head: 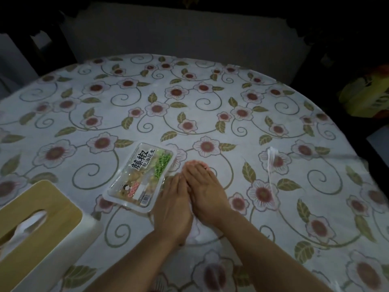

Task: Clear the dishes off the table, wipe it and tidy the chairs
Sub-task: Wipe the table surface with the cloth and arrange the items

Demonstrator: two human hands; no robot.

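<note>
Round table (210, 98) in its floral plastic cover lies under my hands: left hand (172, 209) and right hand (207, 191) flat, fingers straight, touching, beside the clear sealed snack tray (140, 178) near the front edge.

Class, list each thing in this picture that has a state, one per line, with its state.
Left hand: flat, fingers straight, resting on the table.
Right hand: flat, fingers straight, beside the left.
Clear plastic food pack: sealed, lying flat.
White tissue box with wooden lid: upright, tissue in slot.
Flowered plastic tablecloth: spread, creased at right.
</note>
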